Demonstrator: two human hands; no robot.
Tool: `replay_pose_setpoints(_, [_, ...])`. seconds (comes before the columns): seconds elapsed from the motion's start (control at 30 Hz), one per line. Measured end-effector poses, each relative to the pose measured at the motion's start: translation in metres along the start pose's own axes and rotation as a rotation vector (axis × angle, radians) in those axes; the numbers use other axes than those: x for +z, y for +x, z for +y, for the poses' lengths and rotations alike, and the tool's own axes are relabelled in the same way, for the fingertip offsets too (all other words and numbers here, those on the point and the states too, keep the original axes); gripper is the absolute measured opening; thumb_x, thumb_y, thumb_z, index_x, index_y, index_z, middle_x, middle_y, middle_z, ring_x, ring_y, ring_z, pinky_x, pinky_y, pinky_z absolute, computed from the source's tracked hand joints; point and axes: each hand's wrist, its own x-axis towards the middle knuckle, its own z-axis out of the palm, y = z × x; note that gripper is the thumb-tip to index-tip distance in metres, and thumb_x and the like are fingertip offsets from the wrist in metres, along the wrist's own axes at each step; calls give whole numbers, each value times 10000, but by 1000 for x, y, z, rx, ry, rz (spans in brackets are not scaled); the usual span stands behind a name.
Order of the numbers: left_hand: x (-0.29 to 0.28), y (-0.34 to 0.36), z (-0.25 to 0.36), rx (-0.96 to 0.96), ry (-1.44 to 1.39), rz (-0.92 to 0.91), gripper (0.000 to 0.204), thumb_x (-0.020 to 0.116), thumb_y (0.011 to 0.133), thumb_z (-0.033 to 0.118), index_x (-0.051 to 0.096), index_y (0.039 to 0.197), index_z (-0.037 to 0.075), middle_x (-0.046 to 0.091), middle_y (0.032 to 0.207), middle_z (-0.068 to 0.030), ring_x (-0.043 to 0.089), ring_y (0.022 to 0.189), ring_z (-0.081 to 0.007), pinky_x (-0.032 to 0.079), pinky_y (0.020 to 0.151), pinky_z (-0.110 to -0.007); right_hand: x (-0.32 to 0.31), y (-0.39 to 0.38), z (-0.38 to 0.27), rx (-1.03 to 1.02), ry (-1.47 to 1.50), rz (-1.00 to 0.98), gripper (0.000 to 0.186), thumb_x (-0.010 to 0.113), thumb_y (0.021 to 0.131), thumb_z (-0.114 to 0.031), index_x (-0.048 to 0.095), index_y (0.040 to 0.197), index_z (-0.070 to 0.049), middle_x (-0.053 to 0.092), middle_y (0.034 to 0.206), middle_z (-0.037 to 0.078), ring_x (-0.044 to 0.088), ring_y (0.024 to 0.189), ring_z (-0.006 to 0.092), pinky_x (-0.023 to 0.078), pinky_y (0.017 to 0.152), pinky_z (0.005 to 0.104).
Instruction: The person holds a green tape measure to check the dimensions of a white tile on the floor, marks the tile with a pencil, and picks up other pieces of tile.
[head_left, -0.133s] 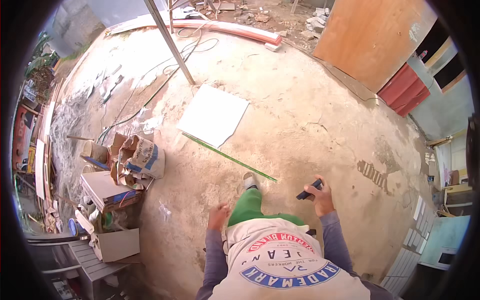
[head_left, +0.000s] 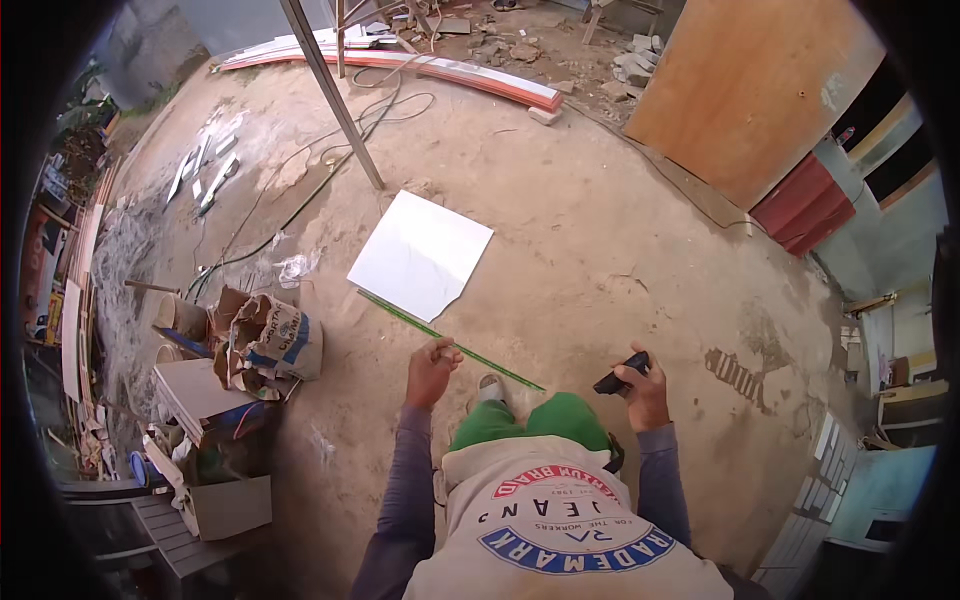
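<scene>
My left hand [head_left: 431, 374] is raised ahead of my left hip, fingers curled together; whether anything small is between them cannot be made out. My right hand [head_left: 648, 396] grips a small dark, blocky object [head_left: 622, 374] of unclear kind, held out in front of my right side. On the ground before me lies a white square tile or sheet [head_left: 420, 252] with one clipped corner near me. A long thin green strip [head_left: 450, 340] runs slantwise along the sheet's near edge toward my feet. The left hand is nearest this strip but appears above it.
At left stand an open paper sack [head_left: 290, 340], boxes [head_left: 190, 390] and a bucket [head_left: 182, 312]. A slanting metal pole [head_left: 335, 100] rises beyond the sheet, beside a hose [head_left: 300, 205]. Long boards [head_left: 480, 80] lie at the back, and a wooden panel [head_left: 750, 90] leans at right.
My left hand has risen forward from beside my hip. My right knee has come forward into view. The right hand still holds the dark object.
</scene>
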Motion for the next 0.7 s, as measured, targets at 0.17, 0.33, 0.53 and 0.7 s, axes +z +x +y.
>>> replay_pose_setpoints(0.17, [3, 159, 150, 228, -158, -41, 382, 633, 1029, 78, 575, 1351, -119, 753, 1107, -163, 756, 1065, -215, 606, 919, -319, 55, 93, -62, 20, 42, -22, 846, 777, 836, -119, 386, 1575, 16, 663, 1092, 112, 657, 964, 181, 585, 815, 311])
replay_pose_setpoints(0.33, [15, 279, 167, 160, -183, 38, 375, 680, 1015, 53, 580, 1310, -155, 744, 1122, -185, 751, 1110, -260, 604, 902, -300, 77, 241, -93, 94, 114, -48, 785, 748, 884, -201, 409, 1551, 40, 684, 1052, 105, 648, 955, 137, 553, 759, 270])
replay_pose_setpoints(0.53, [16, 412, 65, -138, -82, 241, 173, 671, 991, 3, 665, 1065, -153, 754, 1015, -196, 780, 983, -277, 649, 839, -325, 104, 474, -168, 44, 126, -156, 730, 710, 923, -221, 428, 1537, 55, 715, 1043, 99, 663, 929, 134, 527, 771, 262])
replay_pose_setpoints(0.7, [79, 484, 94, -420, -162, 318, 150, 659, 1002, 15, 655, 1020, -134, 737, 995, -188, 780, 949, -282, 660, 836, -347, 103, 637, -226, 14, -272, -136, 617, 716, 873, -204, 593, 1408, 77, 735, 948, 80, 653, 859, 117, 509, 768, 267])
